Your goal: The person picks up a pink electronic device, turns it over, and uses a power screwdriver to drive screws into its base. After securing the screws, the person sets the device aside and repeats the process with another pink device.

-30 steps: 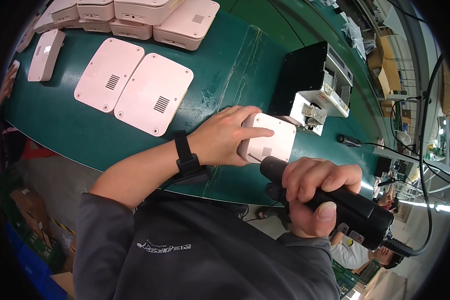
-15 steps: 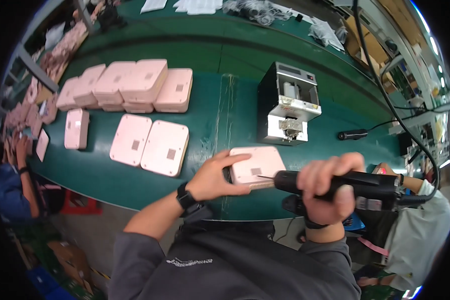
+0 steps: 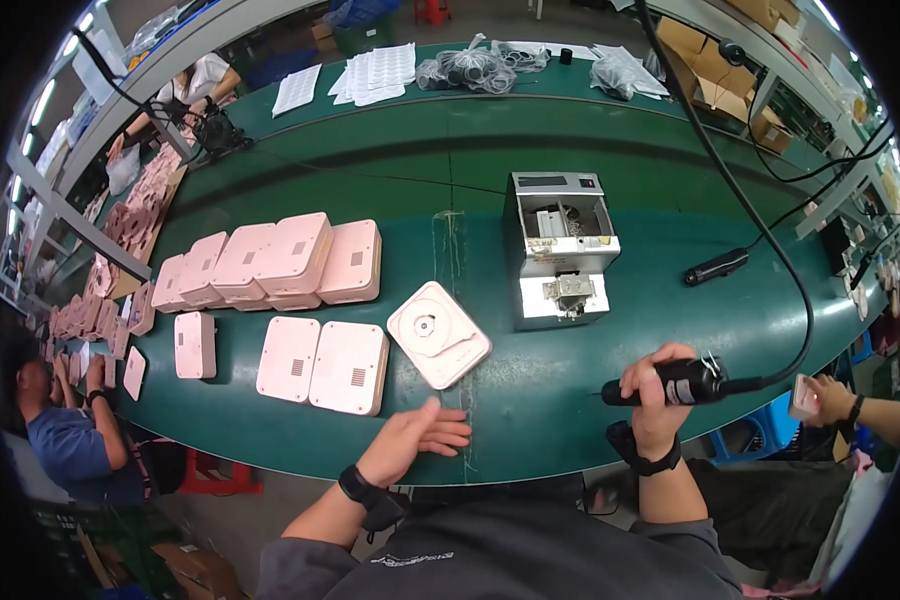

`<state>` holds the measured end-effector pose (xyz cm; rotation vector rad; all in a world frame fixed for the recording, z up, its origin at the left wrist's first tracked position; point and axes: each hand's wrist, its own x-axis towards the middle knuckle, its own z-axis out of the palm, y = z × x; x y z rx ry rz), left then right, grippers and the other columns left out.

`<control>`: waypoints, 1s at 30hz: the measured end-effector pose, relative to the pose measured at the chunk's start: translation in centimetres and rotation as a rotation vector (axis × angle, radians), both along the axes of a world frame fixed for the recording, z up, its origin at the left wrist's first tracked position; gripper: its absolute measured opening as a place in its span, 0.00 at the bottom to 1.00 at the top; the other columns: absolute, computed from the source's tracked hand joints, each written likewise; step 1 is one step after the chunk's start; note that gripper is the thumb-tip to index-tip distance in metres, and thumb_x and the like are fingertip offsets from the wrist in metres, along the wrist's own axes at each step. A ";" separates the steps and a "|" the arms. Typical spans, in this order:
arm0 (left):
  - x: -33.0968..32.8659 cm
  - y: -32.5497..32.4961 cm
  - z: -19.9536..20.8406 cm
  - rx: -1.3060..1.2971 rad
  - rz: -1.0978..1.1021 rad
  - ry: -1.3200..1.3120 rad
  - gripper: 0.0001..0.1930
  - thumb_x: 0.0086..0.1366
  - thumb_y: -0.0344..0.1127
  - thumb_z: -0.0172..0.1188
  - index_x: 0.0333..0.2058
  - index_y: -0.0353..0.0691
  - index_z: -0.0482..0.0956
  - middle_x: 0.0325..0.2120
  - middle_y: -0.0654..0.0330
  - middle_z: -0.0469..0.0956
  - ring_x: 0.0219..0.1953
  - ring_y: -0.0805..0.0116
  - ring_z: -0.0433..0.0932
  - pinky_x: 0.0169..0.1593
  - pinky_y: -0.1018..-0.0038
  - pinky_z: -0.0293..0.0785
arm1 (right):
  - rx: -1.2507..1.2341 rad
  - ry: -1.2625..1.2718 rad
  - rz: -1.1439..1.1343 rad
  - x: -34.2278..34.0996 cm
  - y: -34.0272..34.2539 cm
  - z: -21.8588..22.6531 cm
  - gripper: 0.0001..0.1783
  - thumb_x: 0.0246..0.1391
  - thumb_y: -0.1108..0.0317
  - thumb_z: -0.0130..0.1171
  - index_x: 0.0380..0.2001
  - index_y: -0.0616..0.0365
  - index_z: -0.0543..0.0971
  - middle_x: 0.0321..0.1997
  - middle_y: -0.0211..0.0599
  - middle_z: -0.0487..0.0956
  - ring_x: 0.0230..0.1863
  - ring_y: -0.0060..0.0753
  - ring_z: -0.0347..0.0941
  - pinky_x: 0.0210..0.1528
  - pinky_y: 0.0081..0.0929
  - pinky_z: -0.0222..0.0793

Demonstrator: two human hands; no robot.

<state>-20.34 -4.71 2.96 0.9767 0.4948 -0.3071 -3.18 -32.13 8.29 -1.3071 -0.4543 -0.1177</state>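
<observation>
The green bench (image 3: 540, 420) in front of you bore a pale pink case with a round recess (image 3: 440, 335), turned at an angle. Left of it, two grilled cases (image 3: 350, 368) lay flat, edge to edge, and a narrower-looking case (image 3: 195, 345) sat apart. Behind these you had a stacked group of pink cases (image 3: 295, 258). A black-and-silver machine (image 3: 562, 250) stood right of the scuffed clear strip (image 3: 450, 250), and a corded black tool (image 3: 716, 268) lay farther right.
</observation>
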 end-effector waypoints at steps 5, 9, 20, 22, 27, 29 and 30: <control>0.8 -0.8 -1.2 0.488 0.110 -0.142 0.19 0.73 0.37 0.53 0.56 0.32 0.68 0.42 0.52 0.80 0.45 0.64 0.80 0.47 0.71 0.78 | 0.021 -0.061 0.010 0.0 -0.2 -0.8 0.14 0.56 0.72 0.55 0.42 0.59 0.64 0.22 0.34 0.68 0.20 0.25 0.64 0.28 0.26 0.68; 5.1 -1.5 -1.6 0.424 0.215 -0.185 0.26 0.71 0.39 0.58 0.60 0.28 0.64 0.53 0.47 0.75 0.52 0.64 0.78 0.53 0.71 0.75 | -0.005 -0.019 -0.008 0.9 0.6 -0.5 0.13 0.56 0.73 0.55 0.43 0.60 0.65 0.22 0.34 0.69 0.20 0.25 0.64 0.27 0.26 0.68; 8.2 -2.4 1.3 1.206 0.112 -0.500 0.40 0.61 0.40 0.67 0.67 0.35 0.57 0.67 0.44 0.57 0.70 0.50 0.57 0.66 0.58 0.62 | 0.103 0.039 -0.034 1.6 -0.5 -0.8 0.12 0.58 0.70 0.57 0.42 0.60 0.67 0.22 0.34 0.68 0.19 0.25 0.64 0.27 0.28 0.68; 5.3 -1.9 1.8 1.329 0.027 -0.481 0.38 0.59 0.39 0.68 0.65 0.37 0.62 0.66 0.42 0.58 0.69 0.47 0.58 0.65 0.57 0.63 | 0.161 0.073 -0.063 1.9 -1.1 -0.6 0.12 0.60 0.68 0.57 0.41 0.59 0.67 0.22 0.33 0.68 0.19 0.25 0.64 0.27 0.27 0.67; 0.9 0.2 2.1 1.864 0.195 -0.235 0.35 0.55 0.38 0.70 0.61 0.39 0.69 0.64 0.43 0.62 0.66 0.44 0.60 0.66 0.54 0.61 | 0.222 0.142 -0.125 3.4 -2.1 -1.0 0.11 0.63 0.63 0.54 0.40 0.57 0.67 0.21 0.30 0.68 0.18 0.24 0.63 0.27 0.27 0.65; 0.1 0.6 2.4 2.082 0.118 0.013 0.34 0.55 0.36 0.70 0.61 0.40 0.70 0.63 0.43 0.63 0.66 0.42 0.61 0.67 0.53 0.59 | 0.218 0.161 -0.141 3.9 -2.0 -1.0 0.11 0.63 0.63 0.54 0.40 0.57 0.67 0.21 0.30 0.68 0.18 0.24 0.63 0.27 0.27 0.65; -0.1 0.7 2.2 2.080 0.107 0.018 0.34 0.55 0.36 0.70 0.61 0.40 0.70 0.63 0.43 0.63 0.66 0.42 0.61 0.67 0.53 0.59 | 0.210 0.170 -0.148 4.1 -1.9 -1.0 0.11 0.63 0.62 0.54 0.40 0.57 0.67 0.21 0.30 0.67 0.18 0.24 0.63 0.26 0.27 0.64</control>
